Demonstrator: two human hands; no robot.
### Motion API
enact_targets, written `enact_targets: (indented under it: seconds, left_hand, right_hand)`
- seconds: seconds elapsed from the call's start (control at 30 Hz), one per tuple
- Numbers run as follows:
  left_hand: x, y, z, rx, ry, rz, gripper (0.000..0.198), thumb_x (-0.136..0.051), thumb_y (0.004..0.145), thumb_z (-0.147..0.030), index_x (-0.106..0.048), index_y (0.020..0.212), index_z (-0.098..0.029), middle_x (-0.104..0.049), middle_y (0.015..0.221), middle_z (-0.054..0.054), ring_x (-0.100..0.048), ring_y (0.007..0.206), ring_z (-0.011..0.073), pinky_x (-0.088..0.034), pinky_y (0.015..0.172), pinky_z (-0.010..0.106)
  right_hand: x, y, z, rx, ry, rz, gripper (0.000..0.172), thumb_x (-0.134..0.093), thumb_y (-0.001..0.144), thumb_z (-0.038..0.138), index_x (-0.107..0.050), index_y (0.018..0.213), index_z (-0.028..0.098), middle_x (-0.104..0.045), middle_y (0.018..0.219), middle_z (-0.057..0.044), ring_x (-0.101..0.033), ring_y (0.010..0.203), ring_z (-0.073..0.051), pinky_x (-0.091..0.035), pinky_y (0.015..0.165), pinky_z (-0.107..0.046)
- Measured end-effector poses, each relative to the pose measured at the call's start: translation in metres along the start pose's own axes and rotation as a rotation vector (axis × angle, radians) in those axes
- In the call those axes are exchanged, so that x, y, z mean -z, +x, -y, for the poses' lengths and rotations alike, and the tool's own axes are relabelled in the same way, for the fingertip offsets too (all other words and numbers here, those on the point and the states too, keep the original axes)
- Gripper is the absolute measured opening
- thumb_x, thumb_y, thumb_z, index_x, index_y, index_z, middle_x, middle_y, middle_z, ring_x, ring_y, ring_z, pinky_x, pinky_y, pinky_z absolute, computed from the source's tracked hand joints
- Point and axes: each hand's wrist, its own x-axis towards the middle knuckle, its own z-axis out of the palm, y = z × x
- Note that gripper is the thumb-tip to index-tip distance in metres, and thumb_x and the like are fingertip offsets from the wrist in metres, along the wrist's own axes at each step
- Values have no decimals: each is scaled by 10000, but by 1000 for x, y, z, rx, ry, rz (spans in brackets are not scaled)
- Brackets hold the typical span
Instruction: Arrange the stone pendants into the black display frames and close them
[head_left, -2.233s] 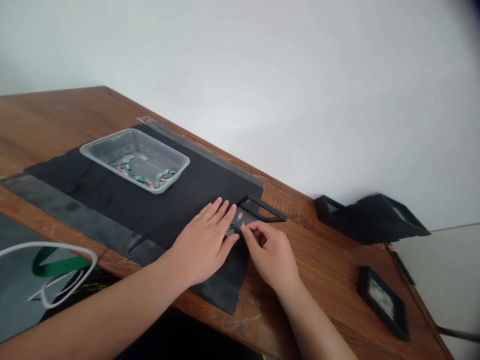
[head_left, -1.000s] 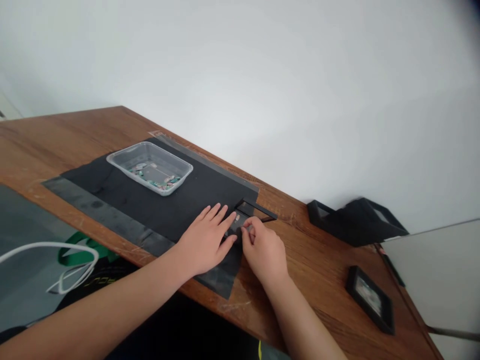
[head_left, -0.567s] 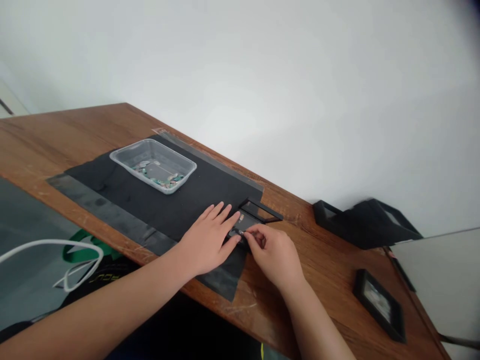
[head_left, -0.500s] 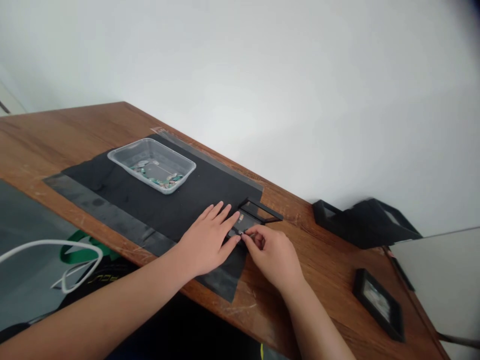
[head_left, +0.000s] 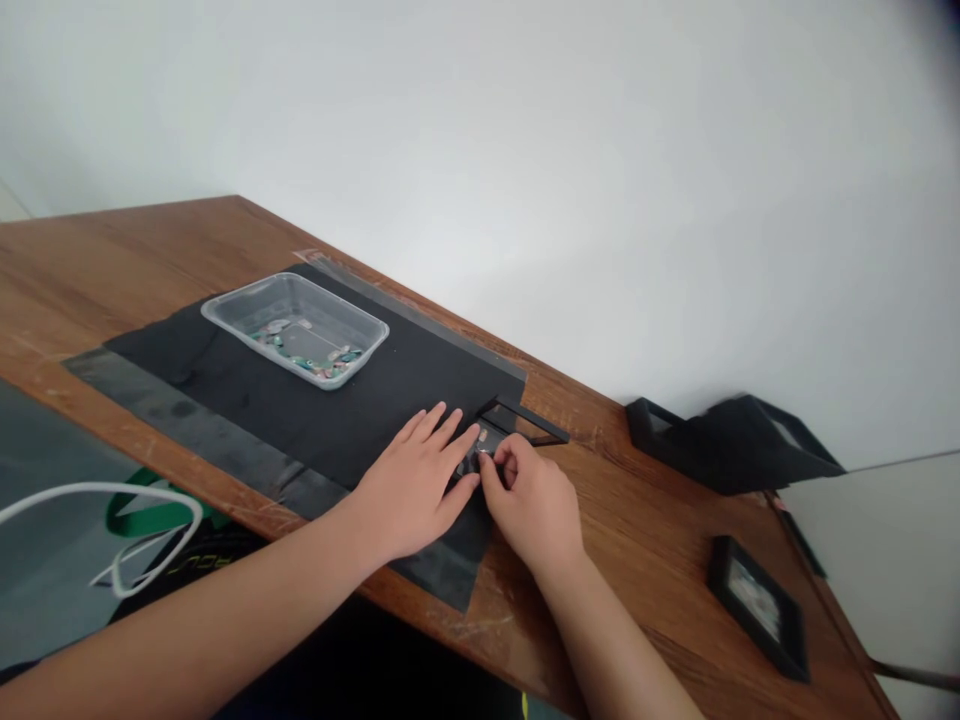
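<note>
My left hand (head_left: 416,480) lies flat with its fingers spread, its fingertips beside a small dark panel (head_left: 469,462) at the right end of the black sheet (head_left: 360,420). Over that panel my right hand (head_left: 532,500) is bent, with thumb and forefinger pinched together at a small pale piece (head_left: 484,453). Another small light piece (head_left: 483,435) rests on the panel just beyond the fingertips. Right behind them is an open black frame (head_left: 534,420). My right hand hides part of the panel.
On the sheet stands a clear plastic tub (head_left: 296,330) with several green and pale pieces. A black picture frame (head_left: 757,605) lies at the right on the wooden table (head_left: 645,560). Dark frames (head_left: 735,445) lean by the wall. A white cable (head_left: 97,487) loops at lower left.
My right hand has moved slightly up and left over the panel, its fingertips still pinched. My left hand stays about where it was. The whole view has shifted a little.
</note>
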Motion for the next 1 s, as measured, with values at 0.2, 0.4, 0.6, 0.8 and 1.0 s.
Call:
enact_targets:
  seconds: [0.2,0.4,0.6,0.8,1.0]
  left_hand:
    - [0,0,0,0,-2,1,581,-385,1040,-447,-450,1541,-161,-405,1612,149,-321,1518,341,-267,1241,529]
    - [1,0,0,-7,9,25,574,-358,1049,-424,-433,1552,-159,-387,1620,151,-303,1526,343,-266,1240,538]
    - [2,0,0,-11,6,23,572,-367,1045,-421,-442,1545,-154,-392,1616,154,-314,1521,342,-271,1238,537]
    - [1,0,1,-17,12,-11,564,-365,1036,-397,-459,1531,-142,-416,1603,156,-334,1512,343,-282,1229,538]
    - [-1,-1,1,-19,12,-22,571,-384,1031,-413,-461,1525,-137,-417,1602,155,-339,1510,338,-272,1233,526]
  right_hand:
    - [3,1,0,54,89,31,114,-618,910,337,-709,951,281,-587,585,59,-544,539,-136,-268,546,-247]
    - [4,0,1,49,71,3,140,-629,909,334,-738,838,283,-613,581,50,-545,536,-131,-280,549,-250]
    - [4,-3,3,40,13,-21,186,-620,931,365,-742,813,289,-640,598,41,-555,541,-135,-266,550,-250]
    - [0,3,3,56,12,-13,161,-665,897,410,-714,932,261,-629,604,44,-550,524,-132,-257,536,-246]
    - [-3,5,2,89,24,-36,152,-627,915,361,-696,833,253,-580,559,51,-502,494,-115,-250,533,-246]
